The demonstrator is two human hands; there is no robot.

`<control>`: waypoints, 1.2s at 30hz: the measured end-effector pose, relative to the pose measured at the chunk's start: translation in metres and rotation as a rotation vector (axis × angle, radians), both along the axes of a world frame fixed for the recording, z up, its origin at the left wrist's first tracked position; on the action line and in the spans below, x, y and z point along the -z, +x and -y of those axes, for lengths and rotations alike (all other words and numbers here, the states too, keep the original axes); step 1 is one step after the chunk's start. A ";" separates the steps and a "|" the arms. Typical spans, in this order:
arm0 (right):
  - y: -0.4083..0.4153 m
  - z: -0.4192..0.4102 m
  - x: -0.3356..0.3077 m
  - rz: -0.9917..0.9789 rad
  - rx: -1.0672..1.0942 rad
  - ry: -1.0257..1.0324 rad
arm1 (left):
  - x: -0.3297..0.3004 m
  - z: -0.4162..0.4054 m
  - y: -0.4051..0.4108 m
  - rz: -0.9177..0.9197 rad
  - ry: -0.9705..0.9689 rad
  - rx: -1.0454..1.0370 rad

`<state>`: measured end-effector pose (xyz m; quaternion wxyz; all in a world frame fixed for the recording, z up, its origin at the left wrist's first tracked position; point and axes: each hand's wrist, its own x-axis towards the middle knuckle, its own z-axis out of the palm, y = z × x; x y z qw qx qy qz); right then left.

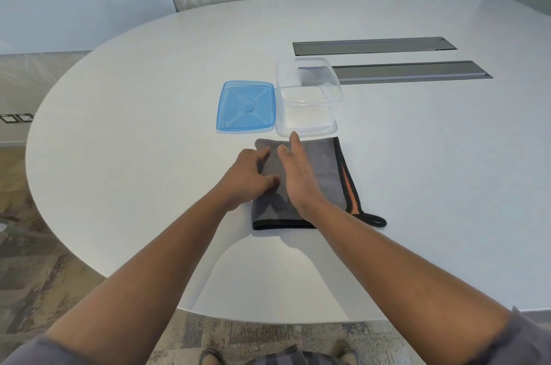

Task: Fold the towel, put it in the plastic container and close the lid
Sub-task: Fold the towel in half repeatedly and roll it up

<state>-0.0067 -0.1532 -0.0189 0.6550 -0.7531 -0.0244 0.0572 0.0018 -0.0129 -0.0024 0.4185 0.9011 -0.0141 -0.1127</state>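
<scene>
The grey microfibre towel point(319, 174) lies flat on the white surface point(149, 96), folded into a rectangle, just in front of the clear plastic container point(308, 114) and almost touching its near wall. It has a black border, an orange stripe along the right edge and a hanging loop point(374, 220) sticking out at the near right corner.

The left hand point(253, 175) rests on the towel's left half with fingers curled, pressing down but gripping nothing. The right hand point(298, 174) is flat and released, palm turned toward the left, its edge along the middle of the cloth as if marking a crease line.

The step in hand looks like another fold, since the towel still seems wider than the container's opening. To do it well, keep the left hand pinning the cloth so it does not slide on the smooth surface, bring one half over the other along the line the right hand marks, match the black edges, then smooth out trapped air. Tucking the loop inside the fold would keep it from catching under the lid.

Count: one towel, one container, open and empty, one blue lid point(246, 107) lying flat touching the container's left side, two grey cable hatches point(411, 72) set in the surface beyond, and two hands
</scene>
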 end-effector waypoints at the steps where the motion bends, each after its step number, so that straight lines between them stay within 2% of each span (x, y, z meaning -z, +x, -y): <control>1: 0.001 -0.001 0.001 0.003 0.019 0.009 | 0.002 -0.001 -0.001 0.017 0.012 0.006; 4: 0.002 -0.007 0.001 -0.007 0.062 0.077 | 0.005 -0.002 -0.005 0.041 0.041 0.050; 6: 0.002 -0.009 0.001 -0.017 0.077 0.110 | 0.004 -0.002 -0.006 -0.010 0.019 0.085; 9: -0.002 -0.014 -0.002 -0.026 0.070 0.171 | -0.004 -0.007 -0.007 -0.098 -0.060 0.078; 13: 0.000 -0.026 0.001 -0.067 0.047 0.240 | -0.016 -0.022 -0.004 -0.105 -0.196 -0.006; 16: 0.005 -0.034 0.008 -0.093 -0.009 0.293 | -0.028 -0.021 -0.007 -0.105 -0.258 0.009; 19: -0.002 -0.037 0.000 -0.091 0.039 0.383 | -0.033 -0.013 -0.009 -0.107 -0.334 0.055; 23: 0.002 -0.026 -0.002 -0.210 0.077 0.552 | -0.033 0.006 -0.014 -0.096 -0.441 0.093; 26: 0.006 -0.015 -0.011 -0.310 0.074 0.578 | -0.028 0.019 -0.009 -0.148 -0.623 -0.004; 27: 0.007 -0.012 -0.011 -0.332 0.072 0.591 | -0.023 0.022 -0.006 -0.140 -0.625 -0.029; 29: 0.009 -0.005 -0.005 -0.380 0.119 0.673 | -0.018 0.027 -0.007 -0.020 -0.481 -0.026; 33: 0.013 0.011 0.011 -0.469 0.168 0.851 | 0.004 0.041 -0.010 0.210 0.189 0.121; 36: 0.016 0.021 0.016 -0.444 0.139 0.988 | 0.017 0.054 -0.012 0.266 0.246 0.153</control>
